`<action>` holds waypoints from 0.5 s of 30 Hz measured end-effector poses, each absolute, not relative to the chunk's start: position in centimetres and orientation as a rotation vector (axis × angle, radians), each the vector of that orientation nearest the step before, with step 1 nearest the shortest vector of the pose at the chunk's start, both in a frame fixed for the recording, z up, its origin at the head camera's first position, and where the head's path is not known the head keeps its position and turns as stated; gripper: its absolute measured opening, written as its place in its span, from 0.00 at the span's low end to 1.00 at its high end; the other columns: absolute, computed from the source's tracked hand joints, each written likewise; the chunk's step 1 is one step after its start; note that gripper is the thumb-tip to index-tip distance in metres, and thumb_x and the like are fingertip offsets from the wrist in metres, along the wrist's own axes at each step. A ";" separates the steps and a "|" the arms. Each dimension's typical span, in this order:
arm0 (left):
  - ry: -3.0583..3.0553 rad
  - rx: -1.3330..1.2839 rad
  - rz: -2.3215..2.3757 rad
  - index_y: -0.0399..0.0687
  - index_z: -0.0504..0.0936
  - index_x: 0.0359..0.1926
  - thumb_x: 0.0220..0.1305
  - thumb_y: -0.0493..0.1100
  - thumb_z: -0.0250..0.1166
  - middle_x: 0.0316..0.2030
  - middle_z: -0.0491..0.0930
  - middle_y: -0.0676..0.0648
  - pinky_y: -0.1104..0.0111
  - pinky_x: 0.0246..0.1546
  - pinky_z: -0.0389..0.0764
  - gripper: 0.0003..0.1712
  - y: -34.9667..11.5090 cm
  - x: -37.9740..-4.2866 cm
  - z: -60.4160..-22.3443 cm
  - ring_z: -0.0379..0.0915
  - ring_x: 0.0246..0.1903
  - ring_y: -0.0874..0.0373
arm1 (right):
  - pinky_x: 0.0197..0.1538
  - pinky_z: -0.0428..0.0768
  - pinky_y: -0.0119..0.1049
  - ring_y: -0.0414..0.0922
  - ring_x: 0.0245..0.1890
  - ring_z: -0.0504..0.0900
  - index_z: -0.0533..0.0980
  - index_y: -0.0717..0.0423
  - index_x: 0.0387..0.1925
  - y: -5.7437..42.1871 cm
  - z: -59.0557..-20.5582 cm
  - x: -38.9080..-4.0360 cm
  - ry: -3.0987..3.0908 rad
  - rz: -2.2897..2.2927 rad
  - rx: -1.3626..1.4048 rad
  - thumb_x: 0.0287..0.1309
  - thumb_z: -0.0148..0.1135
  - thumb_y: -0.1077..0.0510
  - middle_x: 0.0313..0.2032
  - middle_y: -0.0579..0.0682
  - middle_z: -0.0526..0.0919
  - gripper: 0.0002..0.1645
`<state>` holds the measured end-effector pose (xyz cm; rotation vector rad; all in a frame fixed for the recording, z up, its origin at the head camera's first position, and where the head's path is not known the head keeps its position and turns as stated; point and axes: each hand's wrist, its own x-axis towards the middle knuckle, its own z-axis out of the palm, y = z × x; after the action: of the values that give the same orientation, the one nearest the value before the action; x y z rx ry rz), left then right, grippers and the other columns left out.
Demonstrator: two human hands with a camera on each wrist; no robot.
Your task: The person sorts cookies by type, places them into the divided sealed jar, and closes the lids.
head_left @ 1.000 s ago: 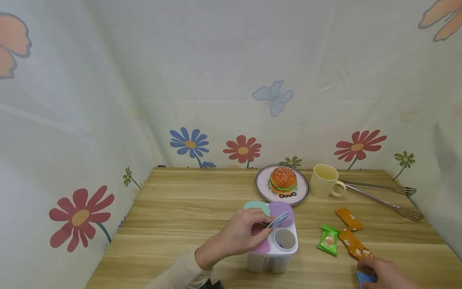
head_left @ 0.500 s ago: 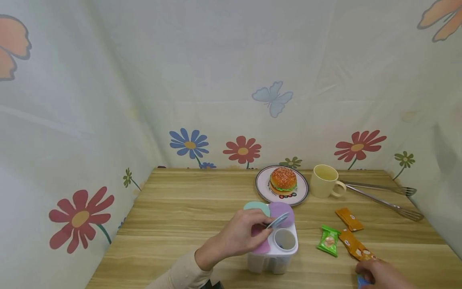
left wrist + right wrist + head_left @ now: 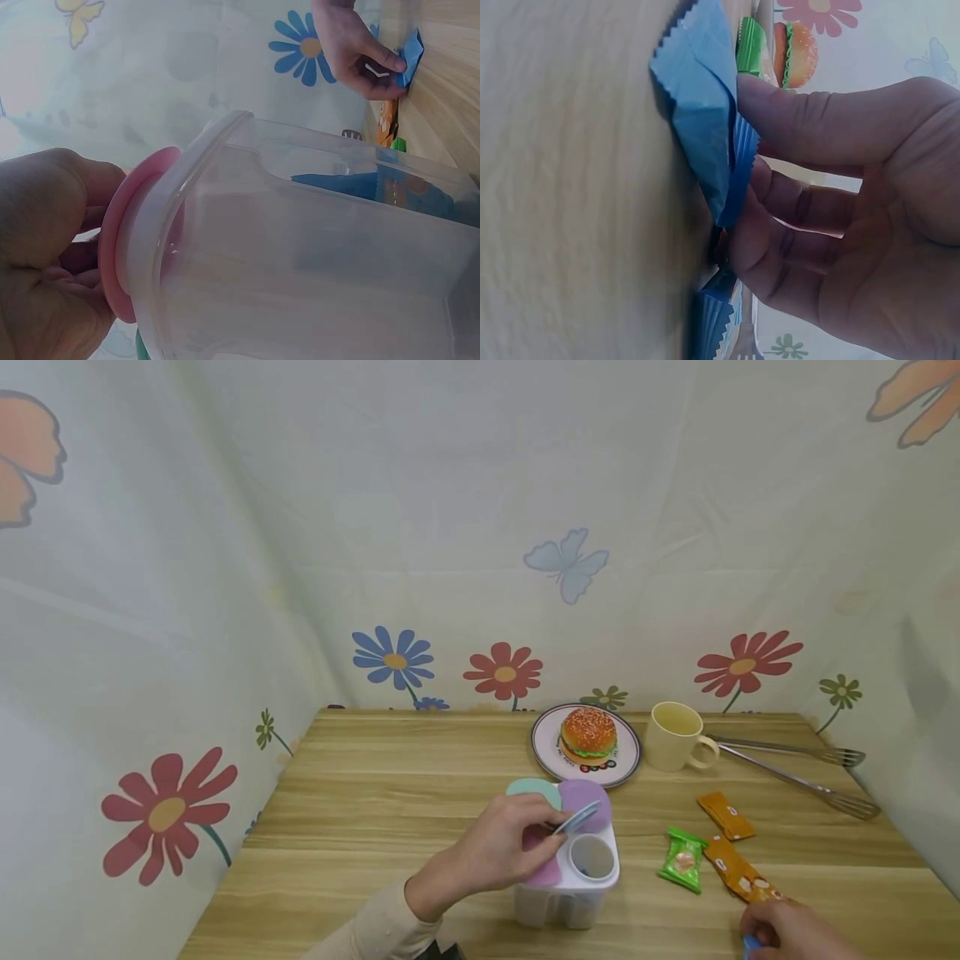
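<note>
My left hand [image 3: 495,852] holds a light blue lid [image 3: 583,816], tilted up beside the round opening it leaves in a white container [image 3: 558,906] with clear walls. Pink [image 3: 546,870], purple and mint lids cover the other openings. In the left wrist view, a blue packet [image 3: 412,191] shows through the container's clear wall. At the table's front right, my right hand [image 3: 798,931] pinches a light blue snack packet [image 3: 701,105] between thumb and fingers. Most of that packet is hidden in the head view. Another blue packet [image 3: 711,322] lies beyond those fingers in the right wrist view.
A green packet [image 3: 683,860] and two orange packets [image 3: 726,815] lie right of the container. Behind stand a plate [image 3: 545,752] bearing a toy-like burger [image 3: 589,733] and a yellow mug [image 3: 670,739]. Two metal utensils [image 3: 795,772] lie at the back right.
The right hand has shifted slightly and its fingers have come together on the blue packet, which shows less in the head view. My left hand and the lid stay still.
</note>
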<state>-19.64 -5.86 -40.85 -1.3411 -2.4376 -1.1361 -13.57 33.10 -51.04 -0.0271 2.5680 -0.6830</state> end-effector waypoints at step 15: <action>-2.442 -1.339 -1.134 0.42 0.85 0.44 0.62 0.39 0.67 0.37 0.84 0.51 0.85 0.40 0.77 0.10 -5.9 -19.7 -40.9 0.76 0.38 0.72 | 0.32 0.70 0.33 0.44 0.30 0.71 0.76 0.52 0.31 33.1 -51.0 -13.7 2.551 -0.690 -0.004 0.49 0.71 0.62 0.27 0.45 0.74 0.10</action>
<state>-19.66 -5.86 -40.90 -1.3386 -2.4424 -1.1337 -13.69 33.07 -51.01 -0.0035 2.5515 -0.6899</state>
